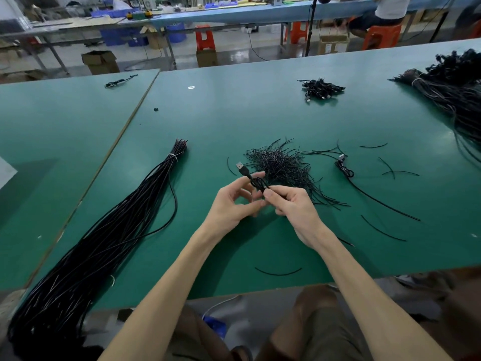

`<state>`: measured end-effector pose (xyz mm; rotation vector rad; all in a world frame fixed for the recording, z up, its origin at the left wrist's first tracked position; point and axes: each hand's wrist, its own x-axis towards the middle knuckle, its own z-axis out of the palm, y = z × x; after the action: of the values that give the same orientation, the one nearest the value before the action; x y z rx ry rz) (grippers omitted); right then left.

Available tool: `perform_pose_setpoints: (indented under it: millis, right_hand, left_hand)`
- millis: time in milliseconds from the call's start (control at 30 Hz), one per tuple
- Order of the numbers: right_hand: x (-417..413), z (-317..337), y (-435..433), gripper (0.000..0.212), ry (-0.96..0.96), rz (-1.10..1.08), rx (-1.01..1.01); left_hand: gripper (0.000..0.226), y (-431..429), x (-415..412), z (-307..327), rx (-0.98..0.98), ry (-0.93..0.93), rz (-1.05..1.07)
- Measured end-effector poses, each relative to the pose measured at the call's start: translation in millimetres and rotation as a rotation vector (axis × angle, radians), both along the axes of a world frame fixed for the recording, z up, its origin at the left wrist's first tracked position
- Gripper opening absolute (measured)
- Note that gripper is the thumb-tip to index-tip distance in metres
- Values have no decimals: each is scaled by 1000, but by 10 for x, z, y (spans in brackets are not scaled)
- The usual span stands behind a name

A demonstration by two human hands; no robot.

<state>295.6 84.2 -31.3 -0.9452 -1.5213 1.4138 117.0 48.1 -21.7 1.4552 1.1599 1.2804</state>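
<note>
1. A USB cable [257, 183], wound into a small tight coil, is held just above the table [234, 113] at frame centre, between both hands.
2. The left hand [234, 201] is curled round the coil's left side, thumb and forefinger clamped on it. Judged purpose: the loops are kept from springing open.
3. The right hand [294, 207] is pinched on the coil's right side, thumb against forefinger. The hands are close together, fingertips nearly touching. Whether a tie is already under the fingertips cannot be told.
4. The USB plug [240, 167] is left sticking out to the upper left, clear of the loops: metal shell, black moulded body.
5. The tie pile [278, 162], made of short, thin, stiff black strands with a slight sheen, lies directly behind the hands. It is probably placed there for a short reach. Stray ties are scattered to the right and along the lower edge.
6. The long cable bundle [104, 230] runs from lower left toward centre: smooth, glossy black jackets, bound near the top by a white band [173, 156]. It is likely the feed stock.
7. A coiled cable [345, 168] lies right of the pile, with its tail trailing to the lower right.
8. A finished heap [321, 88] of small coils is set in the upper centre-right, out of the work zone.
</note>
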Motion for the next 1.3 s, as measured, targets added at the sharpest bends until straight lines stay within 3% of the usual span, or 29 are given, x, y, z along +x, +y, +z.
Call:
perform_pose_setpoints:
  millis: [100, 267, 367, 600, 967, 1300]
  right_hand:
    - [3, 29, 6, 19, -13, 65, -40]
    - [50, 52, 34, 22, 8, 178, -90]
    - [52, 66, 22, 21, 24, 185, -96]
    - [35, 53, 21, 22, -38, 173, -63]
    - [22, 78, -15, 25, -18, 130, -12]
    - [-117, 29, -100, 25, -276, -70, 199]
  left_hand:
    - [79, 81, -117, 138, 8, 144, -49]
    - [56, 135, -180, 304, 36, 357, -242]
    - [40, 141, -159, 284, 32, 338, -212]
    - [37, 94, -176, 190, 98, 348, -157]
    - [26, 37, -138, 3, 23, 274, 29]
    - [7, -95, -38, -54, -18, 200, 140]
